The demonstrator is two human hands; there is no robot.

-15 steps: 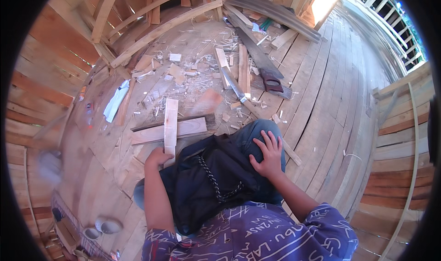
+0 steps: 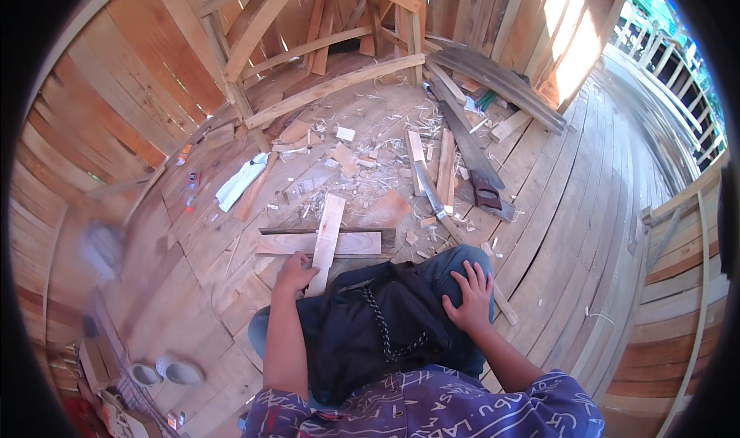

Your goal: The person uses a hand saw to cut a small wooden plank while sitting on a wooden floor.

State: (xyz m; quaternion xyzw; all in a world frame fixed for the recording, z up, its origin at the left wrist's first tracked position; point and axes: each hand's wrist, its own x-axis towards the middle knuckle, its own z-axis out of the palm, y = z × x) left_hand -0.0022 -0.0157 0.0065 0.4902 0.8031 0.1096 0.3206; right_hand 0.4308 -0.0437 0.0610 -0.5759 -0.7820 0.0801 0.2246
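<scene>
My left hand (image 2: 295, 274) is closed on the near end of a pale wooden strip (image 2: 329, 226). The strip slants away from me across a flat short board (image 2: 358, 243), which lies on the floor over a darker piece of wood. My right hand (image 2: 472, 298) rests on my bent right knee with its fingers spread, holding nothing. A black bag or cloth with a patterned cord (image 2: 374, 315) covers my lap. Beyond my knee lie a long-bladed knife (image 2: 428, 185) and a handsaw (image 2: 487, 191) with a dark handle.
Wood chips and offcuts (image 2: 347, 160) litter the plank floor ahead. A white cloth-like item (image 2: 241, 182) lies at left. A curved wooden frame (image 2: 339, 91) and stacked dark boards (image 2: 501, 87) stand at the back. Two round pale containers (image 2: 183, 372) sit at lower left.
My head view has turned and tipped up, so the whole scene sits lower and further right. My left hand keeps hold of the wooden strip, and my right hand stays on the knee.
</scene>
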